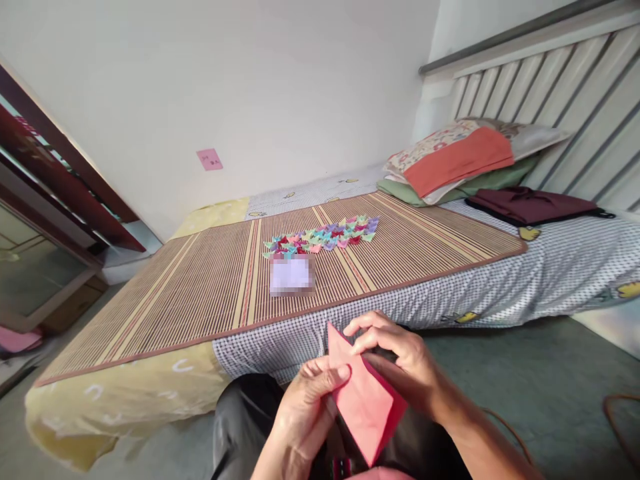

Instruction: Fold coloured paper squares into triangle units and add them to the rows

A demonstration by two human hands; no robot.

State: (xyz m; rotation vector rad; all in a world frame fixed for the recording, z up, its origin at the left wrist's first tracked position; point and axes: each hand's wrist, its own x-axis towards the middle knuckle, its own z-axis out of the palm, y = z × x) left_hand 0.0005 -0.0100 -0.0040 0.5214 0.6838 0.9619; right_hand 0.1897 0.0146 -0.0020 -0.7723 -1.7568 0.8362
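A folded sheet of pink origami paper (364, 405), long and diamond-like with a loose flap at its lower right, is held up above my lap. My left hand (313, 393) pinches its left side, thumb flat on the front face and the other fingers behind. On the upper right edge, the bent fingers of my right hand (395, 350) hold the paper; that thumb is hidden. Beyond my hands, several small folded paper pieces (327, 235) in many colours lie in rows on a striped mat (210, 293).
A blurred pale rectangle (291, 275) lies before the rows. Pillows (460, 157) and a dark maroon folded item (535, 205) rest at the bed's right, near the slatted headboard (555, 100). A pink note (209, 159) is on the wall. A cord (510, 430) runs along the floor.
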